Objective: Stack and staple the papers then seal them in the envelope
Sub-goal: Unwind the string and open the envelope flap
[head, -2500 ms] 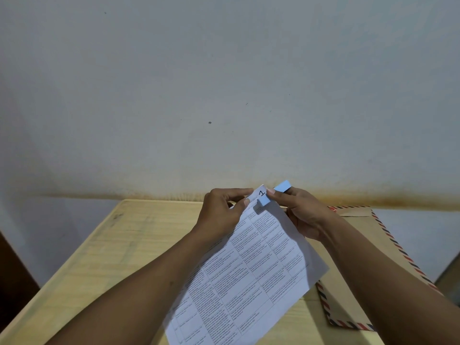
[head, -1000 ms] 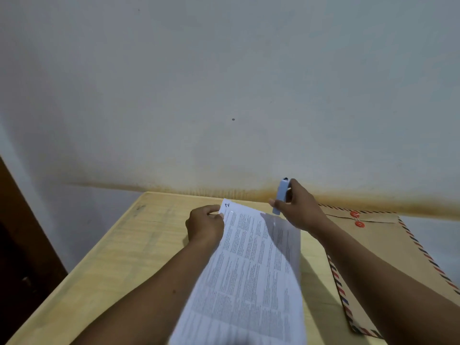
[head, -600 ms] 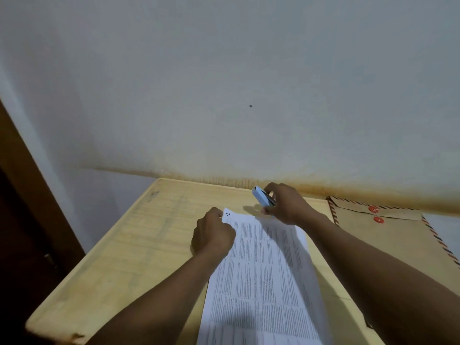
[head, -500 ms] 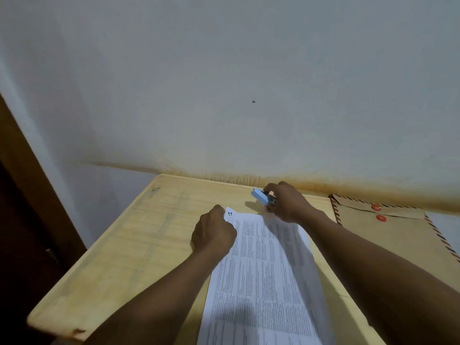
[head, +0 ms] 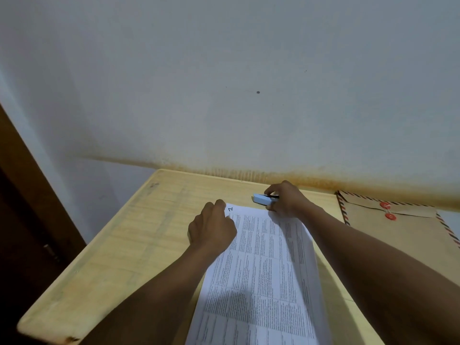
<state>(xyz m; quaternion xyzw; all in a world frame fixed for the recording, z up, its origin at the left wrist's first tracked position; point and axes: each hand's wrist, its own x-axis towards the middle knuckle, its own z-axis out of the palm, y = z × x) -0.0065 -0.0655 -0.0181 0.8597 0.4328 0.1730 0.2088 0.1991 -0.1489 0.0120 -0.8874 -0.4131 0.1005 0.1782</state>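
Pale wooden table (head: 139, 245) against stained white wall. Papers (head: 263, 270) lie flat mid-table. Left hand (head: 211, 230) pinches their far left corner, likely keeping stack squared. Right hand (head: 286, 197) curls round blue stapler (head: 261, 199) just beyond papers' far edge. Envelope (head: 398, 232) waits at right edge, flap down.

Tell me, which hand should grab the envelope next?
Probably the right hand. It is nearer the envelope, which lies on its side of the table, though it must first let go of the stapler. The left hand is holding the papers by their far corner.
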